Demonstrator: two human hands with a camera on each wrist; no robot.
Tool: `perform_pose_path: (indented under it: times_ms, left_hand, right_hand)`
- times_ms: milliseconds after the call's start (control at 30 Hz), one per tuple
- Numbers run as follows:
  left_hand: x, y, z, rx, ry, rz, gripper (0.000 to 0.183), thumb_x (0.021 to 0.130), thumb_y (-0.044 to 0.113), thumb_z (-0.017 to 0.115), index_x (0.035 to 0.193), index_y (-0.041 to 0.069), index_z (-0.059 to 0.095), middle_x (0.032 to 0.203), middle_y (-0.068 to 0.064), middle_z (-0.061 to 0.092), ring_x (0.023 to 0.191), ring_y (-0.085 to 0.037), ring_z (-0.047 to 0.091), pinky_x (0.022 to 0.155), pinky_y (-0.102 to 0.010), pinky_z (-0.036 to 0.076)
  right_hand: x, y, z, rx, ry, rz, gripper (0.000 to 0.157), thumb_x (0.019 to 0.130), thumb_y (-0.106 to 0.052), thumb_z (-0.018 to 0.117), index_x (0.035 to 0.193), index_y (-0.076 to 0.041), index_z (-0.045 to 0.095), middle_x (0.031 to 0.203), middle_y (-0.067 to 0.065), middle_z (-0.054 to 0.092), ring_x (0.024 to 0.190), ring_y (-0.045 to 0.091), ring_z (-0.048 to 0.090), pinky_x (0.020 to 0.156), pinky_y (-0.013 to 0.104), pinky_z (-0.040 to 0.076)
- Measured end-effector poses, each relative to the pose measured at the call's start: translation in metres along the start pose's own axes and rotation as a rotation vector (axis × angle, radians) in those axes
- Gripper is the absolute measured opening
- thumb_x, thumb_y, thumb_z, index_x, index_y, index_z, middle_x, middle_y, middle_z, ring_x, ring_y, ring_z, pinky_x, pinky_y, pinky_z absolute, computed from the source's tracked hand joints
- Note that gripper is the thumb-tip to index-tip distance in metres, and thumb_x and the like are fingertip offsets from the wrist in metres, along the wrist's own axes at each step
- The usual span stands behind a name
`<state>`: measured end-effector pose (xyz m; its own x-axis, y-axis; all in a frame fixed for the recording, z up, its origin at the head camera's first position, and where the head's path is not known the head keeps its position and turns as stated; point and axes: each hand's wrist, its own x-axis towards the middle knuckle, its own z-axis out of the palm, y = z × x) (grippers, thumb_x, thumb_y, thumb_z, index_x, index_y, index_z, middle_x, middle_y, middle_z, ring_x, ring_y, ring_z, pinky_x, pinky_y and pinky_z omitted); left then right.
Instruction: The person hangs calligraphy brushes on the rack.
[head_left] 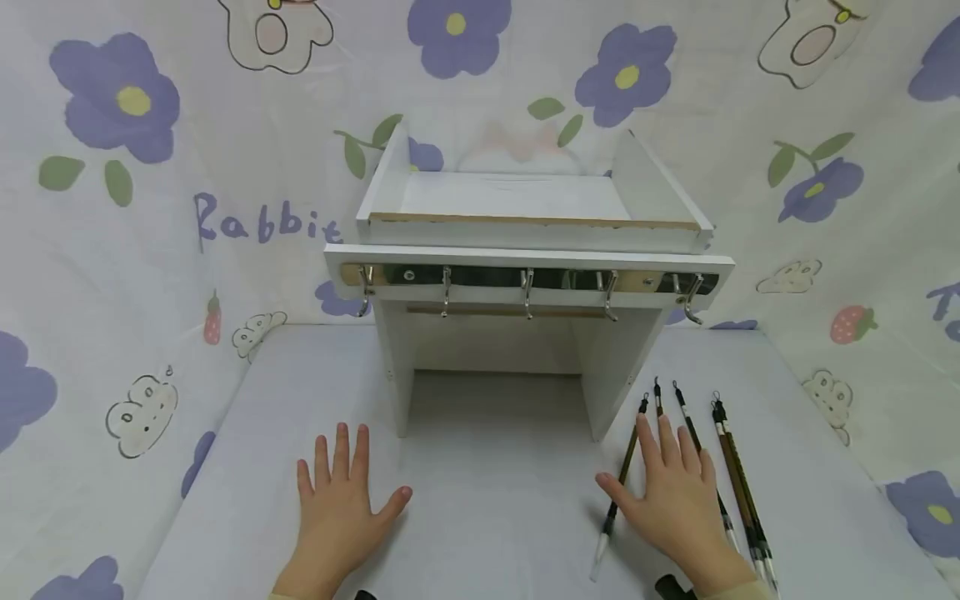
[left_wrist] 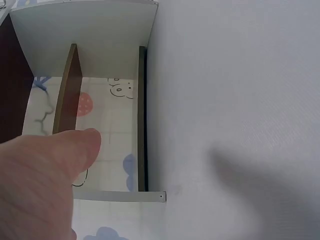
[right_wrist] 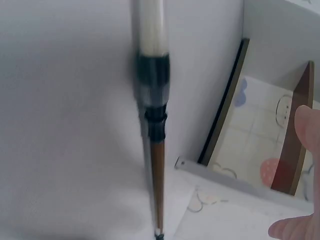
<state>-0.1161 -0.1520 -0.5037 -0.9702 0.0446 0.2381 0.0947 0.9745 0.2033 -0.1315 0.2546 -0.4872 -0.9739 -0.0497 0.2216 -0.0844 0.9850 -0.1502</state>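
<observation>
My left hand [head_left: 339,508] is spread palm down over the white table, front left of a white shelf unit [head_left: 532,237]; it holds nothing. In the left wrist view its thumb [left_wrist: 55,160] overlaps the shelf's inside. My right hand [head_left: 675,504] is likewise spread, above several writing brushes lying on the table right of the shelf, and partly hides some. One brush [head_left: 630,458] lies left of that hand, its pale tip toward me; the right wrist view shows a brush [right_wrist: 157,180] close up. A bundle of brushes [head_left: 738,483] lies to the right.
Metal hooks [head_left: 528,292] stick out along the shelf's front rail. Above the rail is an open tray-like top [head_left: 517,196]. A printed cloth [head_left: 270,167] with flowers and rabbits hangs behind and at the sides. The white table [head_left: 480,508] stretches in front of the shelf.
</observation>
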Motion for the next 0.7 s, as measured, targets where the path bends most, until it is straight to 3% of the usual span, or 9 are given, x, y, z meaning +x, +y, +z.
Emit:
perform_pose_path:
  times_ms: [167,400,700]
  left_hand:
    - [-0.001,0.003,0.002,-0.051,-0.004,0.0,0.098,0.074,0.074,0.04,0.145,0.013,0.009,0.147,-0.017,0.006,0.132,-0.037,-0.005,0.1,-0.062,0.003]
    - [0.007,0.004,-0.001,-0.282,0.016,-0.011,0.097,0.075,0.067,0.049,0.145,0.015,0.008,0.146,-0.015,0.013,0.131,-0.038,0.011,0.102,-0.057,0.014]
    - [0.025,0.008,-0.002,-0.607,0.058,-0.091,0.09,0.073,0.063,0.057,0.143,0.029,0.011,0.143,0.004,0.025,0.127,-0.018,0.029,0.099,-0.044,0.033]
  right_hand:
    - [-0.002,0.018,0.001,0.061,-0.013,0.033,0.1,0.072,-0.075,0.041,0.145,-0.016,0.007,0.144,0.023,0.016,0.128,0.045,0.008,0.098,0.065,0.0]
    - [0.007,0.036,-0.006,0.243,0.046,0.031,0.09,0.077,-0.063,0.052,0.142,-0.008,0.023,0.134,0.026,0.035,0.117,0.047,0.033,0.087,0.064,0.028]
    - [0.011,0.065,-0.014,0.383,-0.018,0.162,0.088,0.079,-0.06,0.052,0.142,-0.007,0.022,0.134,0.026,0.034,0.117,0.046,0.034,0.083,0.064,0.033]
